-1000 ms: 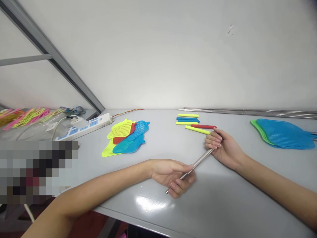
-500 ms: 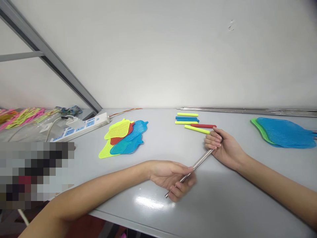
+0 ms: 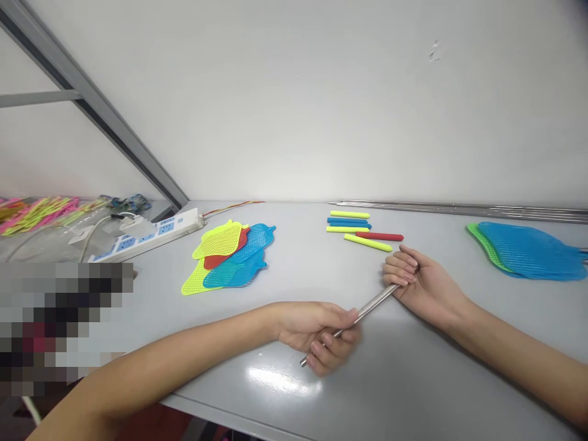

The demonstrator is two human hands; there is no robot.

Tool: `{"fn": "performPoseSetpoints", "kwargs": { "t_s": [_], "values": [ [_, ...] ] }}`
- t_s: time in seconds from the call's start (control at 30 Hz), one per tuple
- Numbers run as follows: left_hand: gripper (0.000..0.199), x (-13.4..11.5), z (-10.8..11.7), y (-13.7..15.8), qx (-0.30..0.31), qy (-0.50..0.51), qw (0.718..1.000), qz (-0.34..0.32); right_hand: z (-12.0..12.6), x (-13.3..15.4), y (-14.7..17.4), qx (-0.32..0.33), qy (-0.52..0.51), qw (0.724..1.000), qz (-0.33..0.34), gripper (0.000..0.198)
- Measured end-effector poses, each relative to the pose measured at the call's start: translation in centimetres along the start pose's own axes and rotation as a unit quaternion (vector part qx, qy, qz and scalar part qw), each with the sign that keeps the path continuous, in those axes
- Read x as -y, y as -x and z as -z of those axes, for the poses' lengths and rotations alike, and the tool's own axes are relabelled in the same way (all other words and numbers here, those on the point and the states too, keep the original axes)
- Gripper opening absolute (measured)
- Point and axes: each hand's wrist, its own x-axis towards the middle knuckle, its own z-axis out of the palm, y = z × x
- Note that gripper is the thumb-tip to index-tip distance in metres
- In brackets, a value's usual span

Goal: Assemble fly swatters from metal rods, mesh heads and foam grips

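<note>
A slim metal rod slants between my two hands above the grey table. My left hand grips its lower part between thumb and fingers, and the rod's near end pokes out below them. Curled around the upper part, my right hand hides the far end in its fist. Just beyond the right hand lie several coloured plastic handles: a red handle, yellow handles and blue handles. Left of them is a loose pile of perforated fly swatter heads in yellow, red and blue.
Blue and green swatter heads with metal rods attached lie at the right. Long thin metal rods run along the wall. A white power strip with plugs sits at the left, near bagged colourful strips. The table's front edge is close.
The right hand and the rod's upper part appear slightly lower in view. Both hands keep hold of the rod; the view itself has shifted a little.
</note>
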Motion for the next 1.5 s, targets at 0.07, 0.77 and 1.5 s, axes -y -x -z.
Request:
{"fn": "performPoseSetpoints", "kwargs": {
  "t_s": [0.07, 0.77, 1.5],
  "values": [
    [0.040, 0.0, 0.0, 0.1, -0.001, -0.001, 1.000, 0.002, -0.1, -0.2, 0.2, -0.010, -0.011, 1.000, 0.001, 0.032],
    [0.040, 0.2, -0.2, 0.2, 0.014, -0.036, 0.997, 0.060, -0.8, -2.9, 2.1, -0.179, -0.055, 0.975, 0.123, 0.032],
    [0.038, 0.2, -0.4, 0.2, 0.014, -0.061, 0.997, 0.053, -1.2, -3.7, 2.6, -0.185, -0.040, 0.972, 0.140, 0.031]
  ]
}}
